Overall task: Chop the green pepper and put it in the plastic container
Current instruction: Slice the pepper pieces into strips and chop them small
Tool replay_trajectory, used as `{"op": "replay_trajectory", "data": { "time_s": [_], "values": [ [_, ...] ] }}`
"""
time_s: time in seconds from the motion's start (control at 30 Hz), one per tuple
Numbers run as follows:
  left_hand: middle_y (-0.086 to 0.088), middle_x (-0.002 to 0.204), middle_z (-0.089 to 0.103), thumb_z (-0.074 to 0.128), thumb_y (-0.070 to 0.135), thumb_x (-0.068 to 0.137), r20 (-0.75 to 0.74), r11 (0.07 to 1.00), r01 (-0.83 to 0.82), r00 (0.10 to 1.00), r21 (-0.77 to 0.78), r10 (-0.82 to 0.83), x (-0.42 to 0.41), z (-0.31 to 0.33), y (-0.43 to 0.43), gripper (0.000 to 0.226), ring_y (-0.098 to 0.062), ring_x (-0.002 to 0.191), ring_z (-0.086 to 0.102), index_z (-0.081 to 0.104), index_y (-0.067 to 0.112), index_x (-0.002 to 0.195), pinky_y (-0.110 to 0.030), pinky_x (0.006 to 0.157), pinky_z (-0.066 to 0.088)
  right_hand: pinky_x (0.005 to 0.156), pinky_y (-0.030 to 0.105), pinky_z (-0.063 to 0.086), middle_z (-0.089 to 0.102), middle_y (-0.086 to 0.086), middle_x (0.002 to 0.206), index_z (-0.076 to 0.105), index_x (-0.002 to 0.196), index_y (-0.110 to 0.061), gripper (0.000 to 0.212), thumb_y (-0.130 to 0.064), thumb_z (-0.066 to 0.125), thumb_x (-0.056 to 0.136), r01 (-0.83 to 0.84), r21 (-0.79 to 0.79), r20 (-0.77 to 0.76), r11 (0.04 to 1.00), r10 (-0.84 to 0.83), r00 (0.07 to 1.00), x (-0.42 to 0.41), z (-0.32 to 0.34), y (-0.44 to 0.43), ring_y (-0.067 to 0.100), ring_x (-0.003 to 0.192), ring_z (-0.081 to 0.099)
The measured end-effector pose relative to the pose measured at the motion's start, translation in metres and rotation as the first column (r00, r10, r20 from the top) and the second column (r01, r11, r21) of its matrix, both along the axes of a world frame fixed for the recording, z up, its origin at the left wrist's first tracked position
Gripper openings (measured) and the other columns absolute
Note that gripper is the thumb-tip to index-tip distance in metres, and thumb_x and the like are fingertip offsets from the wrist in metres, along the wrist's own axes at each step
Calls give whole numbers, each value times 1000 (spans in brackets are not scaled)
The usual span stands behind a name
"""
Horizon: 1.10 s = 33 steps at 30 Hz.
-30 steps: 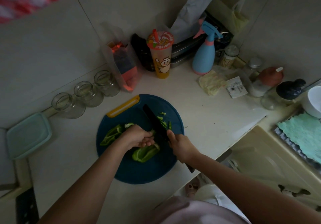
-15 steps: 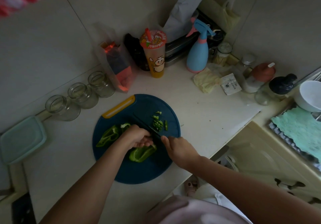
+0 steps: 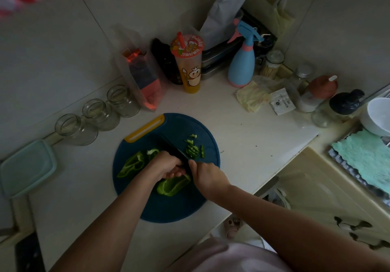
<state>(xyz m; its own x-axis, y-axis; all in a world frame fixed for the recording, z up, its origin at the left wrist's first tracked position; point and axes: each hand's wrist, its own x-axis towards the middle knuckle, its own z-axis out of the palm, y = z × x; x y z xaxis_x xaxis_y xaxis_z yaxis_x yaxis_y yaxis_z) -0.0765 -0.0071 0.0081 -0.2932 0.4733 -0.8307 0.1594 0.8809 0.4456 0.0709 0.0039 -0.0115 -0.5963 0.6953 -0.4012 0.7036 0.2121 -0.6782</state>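
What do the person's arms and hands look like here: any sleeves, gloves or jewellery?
The left hand and right hand are bare, with no gloves. No ring, watch or bracelet can be made out, though the light is dim. The left forearm and right forearm show no sleeves. A pale pink garment shows at the bottom edge.

green pepper (image 3: 173, 186), dark blue cutting board (image 3: 168, 208), mint-lidded plastic container (image 3: 27, 168)

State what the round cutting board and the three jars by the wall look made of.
Cutting board: probably plastic, matte dark blue with a moulded yellow handle slot. Jars: clear glass, seemingly; see-through walls, glinting rims.
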Motion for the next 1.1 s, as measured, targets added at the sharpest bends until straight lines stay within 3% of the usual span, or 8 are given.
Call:
{"op": "replay_trajectory", "data": {
  "time_s": [0.13,0.3,0.47,0.67,0.8,0.93,1.0,1.1],
  "values": [
    [2,48,63,61,20,90,23,999,-36,999,6,36,0,-1,-2,23,-3,38,51,67,3,75,-15,40,35,69,36,46,50,4,63,46,67,-14,53,-46,22,101,202,-247,-107,948,-234,966,9,1,11,17,58,51],
    [3,48,63,60,20,91,8,999,-47,999,4,47,1,-2,-3,23,-3,38,50,68,3,79,-15,39,35,65,31,44,50,4,63,49,69,-12,56,-51,23,100,170,-320,-71,932,-202,977,18,2,14,12,54,48],
    [3,46,62,60,18,90,7,999,-47,999,4,47,1,-1,-2,22,-3,35,49,66,4,74,-15,37,33,51,21,39,47,5,59,48,69,-10,56,-50,23,100,117,-299,-70,947,-144,987,20,7,13,9,45,43],
    [1,45,61,59,15,90,-7,999,-45,999,6,45,2,0,-1,21,-4,34,48,65,3,73,-15,36,32,60,26,37,44,9,62,39,63,-12,51,-41,23,103,58,-221,-95,974,-81,992,19,15,8,14,51,41],
    [2,42,59,57,14,90,-22,1000,-30,999,5,30,3,-2,-1,22,-3,32,47,64,4,71,-15,35,31,67,31,38,50,11,73,40,68,-18,45,-36,20,104,45,-158,-56,986,-55,997,16,16,4,24,70,48],
    [3,43,60,56,13,89,-23,1000,-9,1000,20,10,2,-2,-1,25,-3,35,48,62,8,65,-15,37,32,74,41,48,55,15,77,37,71,-15,42,-35,21,104,85,-111,-52,990,-91,994,5,13,-1,33,77,57],
    [2,47,63,55,12,90,1,1000,-8,1000,15,8,1,0,0,24,-4,39,49,62,9,67,-15,40,34,74,46,51,56,14,76,34,72,-16,38,-34,22,104,77,-105,-67,991,-85,994,-2,15,-1,36,77,58],
    [-3,57,68,55,10,92,84,999,-32,996,-12,33,-4,4,0,17,-5,45,55,64,5,79,-15,41,38,68,39,45,47,5,65,33,65,-22,43,-34,22,104,119,-136,-131,984,-137,982,-3,12,5,30,68,55]
  ]
}}
